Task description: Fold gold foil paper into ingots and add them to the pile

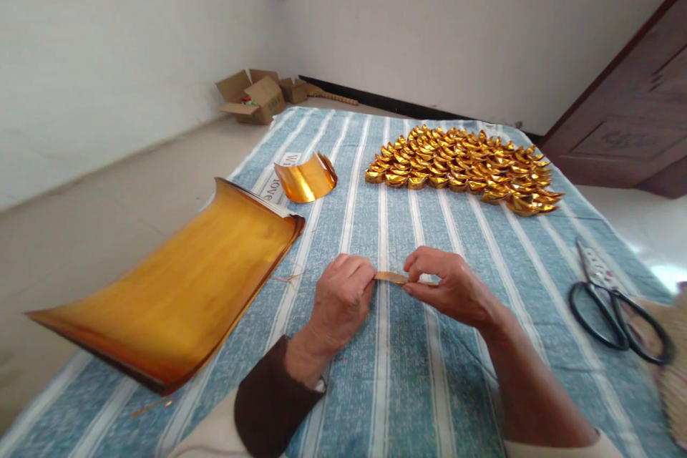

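Note:
My left hand point(342, 300) and my right hand point(449, 288) both pinch a narrow folded strip of gold paper point(391, 277) between them, just above the blue striped cloth point(418, 372). A large stack of gold foil sheets point(177, 293) curls up at its edges to the left of my left hand. Beyond it lies a smaller curled gold sheet point(305, 180). At the far side of the cloth sits a dense pile of several folded gold paper ingots point(466, 168).
Black-handled scissors point(612, 308) lie at the right edge of the cloth, next to a woven straw item point(673, 372). Open cardboard boxes point(260, 96) stand on the floor by the far wall. A dark wooden door point(633, 114) is at the right.

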`<state>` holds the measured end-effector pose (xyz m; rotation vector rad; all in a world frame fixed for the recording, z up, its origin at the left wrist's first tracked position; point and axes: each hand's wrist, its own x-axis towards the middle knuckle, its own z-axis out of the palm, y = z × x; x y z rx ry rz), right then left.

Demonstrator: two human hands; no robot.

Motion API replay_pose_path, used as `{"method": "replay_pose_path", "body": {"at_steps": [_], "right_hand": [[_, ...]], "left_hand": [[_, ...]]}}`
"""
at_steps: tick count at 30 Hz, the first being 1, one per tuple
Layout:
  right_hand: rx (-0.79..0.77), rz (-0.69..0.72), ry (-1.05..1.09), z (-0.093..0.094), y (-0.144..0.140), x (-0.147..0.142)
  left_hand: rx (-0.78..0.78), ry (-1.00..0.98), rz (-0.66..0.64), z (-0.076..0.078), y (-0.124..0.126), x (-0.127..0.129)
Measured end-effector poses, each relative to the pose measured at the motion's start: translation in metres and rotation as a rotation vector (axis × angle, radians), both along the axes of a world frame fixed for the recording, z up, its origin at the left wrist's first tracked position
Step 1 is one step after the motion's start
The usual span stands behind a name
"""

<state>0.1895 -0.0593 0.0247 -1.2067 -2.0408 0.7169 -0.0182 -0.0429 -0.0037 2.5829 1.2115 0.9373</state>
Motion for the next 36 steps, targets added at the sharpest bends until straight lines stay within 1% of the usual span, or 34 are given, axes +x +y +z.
{"method": "replay_pose_path", "body": {"at_steps": [3, 6, 8, 11, 16, 19, 25, 29, 32, 36], "right_hand": [[-0.062, -0.012, -0.114, -0.003, 0.0, -0.001], [-0.11, -0.034, -0.157, -0.005, 0.0, -0.001], [-0.134, -0.042, -0.169, -0.008, 0.001, -0.002], [-0.159, -0.087, -0.169, -0.012, 0.002, -0.005], [-0.191, -0.176, -0.15, -0.019, 0.004, -0.01], [-0.171, -0.213, -0.176, -0.023, 0.006, -0.012], [-0.068, -0.23, -0.321, -0.025, 0.006, -0.014], [-0.007, -0.239, -0.385, -0.029, 0.005, -0.016], [0.016, -0.254, -0.404, -0.033, 0.005, -0.016], [0.034, -0.245, -0.373, -0.039, 0.006, -0.015]], "left_hand": [[-0.115, 0.038, -0.027, 0.0, -0.002, -0.002], [-0.241, 0.015, -0.049, 0.001, -0.003, -0.004], [-0.287, -0.009, -0.047, 0.002, -0.002, -0.004], [-0.312, -0.023, -0.037, 0.003, -0.001, -0.003], [-0.315, -0.016, -0.017, 0.002, -0.001, -0.001], [-0.3, -0.004, -0.004, 0.001, -0.002, 0.001], [-0.218, 0.016, 0.007, -0.003, -0.004, 0.004], [-0.206, 0.034, 0.03, -0.004, -0.005, 0.006], [-0.183, 0.052, 0.035, -0.004, -0.005, 0.007], [-0.144, 0.061, 0.042, -0.004, -0.006, 0.008]]}}
